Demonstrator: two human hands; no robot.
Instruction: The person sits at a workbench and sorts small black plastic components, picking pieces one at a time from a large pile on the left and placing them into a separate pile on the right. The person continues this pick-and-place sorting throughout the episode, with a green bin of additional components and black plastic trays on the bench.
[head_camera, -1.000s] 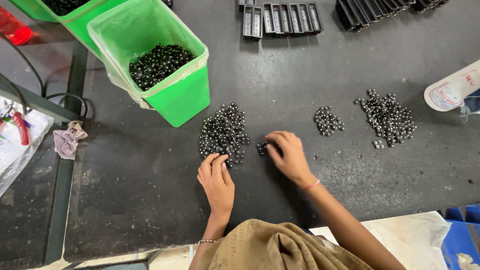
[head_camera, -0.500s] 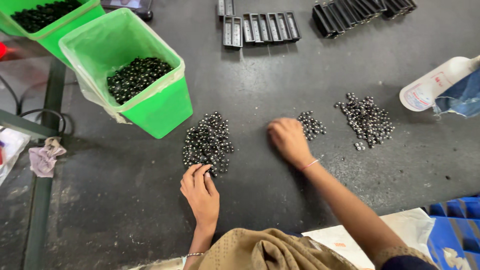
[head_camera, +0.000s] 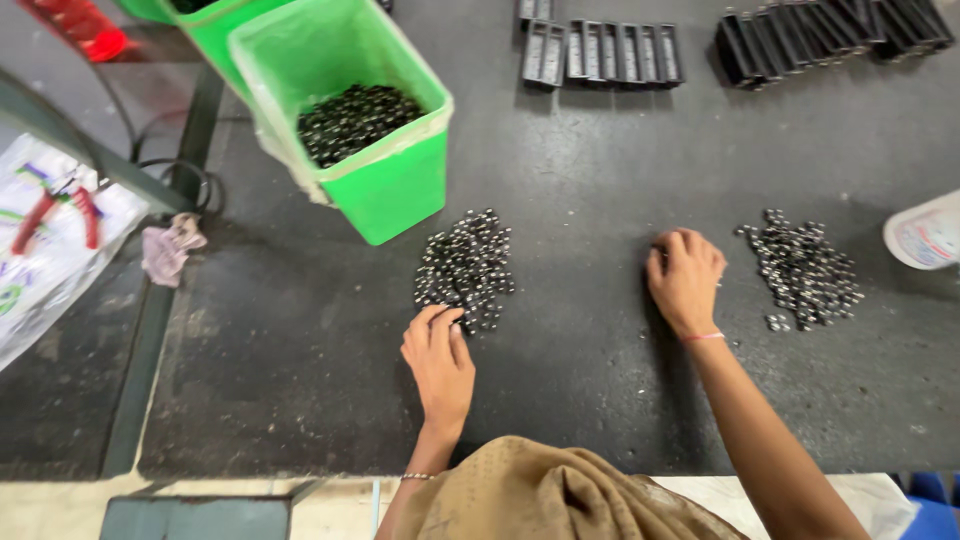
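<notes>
We are resting our left hand (head_camera: 438, 362), fingers loosely together, at the near edge of a bead pile (head_camera: 463, 268) running lengthwise away from us; our right hand (head_camera: 685, 278) is cupping the mat (head_camera: 600, 150), grip hidden.

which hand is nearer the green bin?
Left. The left hand rests at the lower edge of the middle pile of small dark beads, just below the green bin. The right hand lies farther right, beside the right-hand pile.

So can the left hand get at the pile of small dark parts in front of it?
Probably yes: the left hand lies flat on the table, fingertips already at the near edge of the pile, with nothing between them.
</notes>
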